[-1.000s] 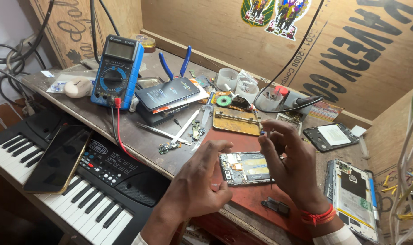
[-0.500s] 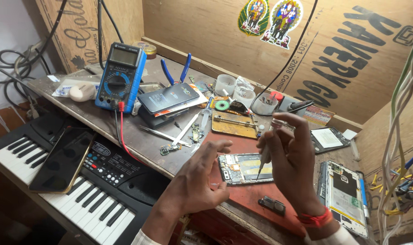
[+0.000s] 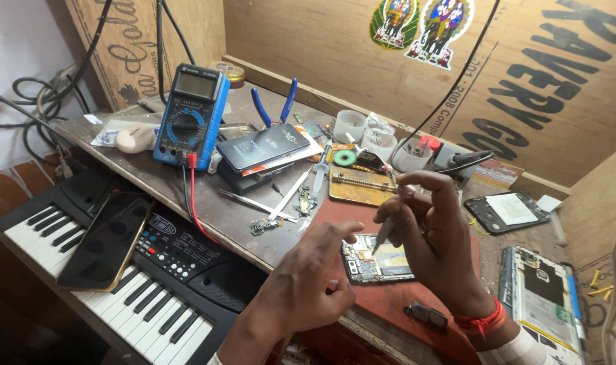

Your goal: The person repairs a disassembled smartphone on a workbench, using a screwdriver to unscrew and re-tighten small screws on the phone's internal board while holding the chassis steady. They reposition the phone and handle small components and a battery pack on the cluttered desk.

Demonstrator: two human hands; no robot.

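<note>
Nearest the camera, an electronic keyboard is seen below the desk edge, with a dark phone laid across its keys. Just above, the left hand is held loosely curled, nothing in its grip, its extended fingertip touching the upper left corner of the opened phone, which lies with its circuit board exposed on a red mat at the front edge of the desk. The right hand is pinched around a slim screwdriver, whose tip is brought down onto the upper middle of the board; whether the tip sits in a screw cannot be told. The step would be judged best done with the phone pinned flat by the left fingertip, the tool kept upright over the screw, and light pressure applied so that nothing slips across the board. A small dark part lies on the mat near the right wrist, and a second opened phone lies to the right. Farther back, tweezers, a metal holder plate, a stack of phones, a blue multimeter and blue-handled pliers are spread over the desk.
</note>
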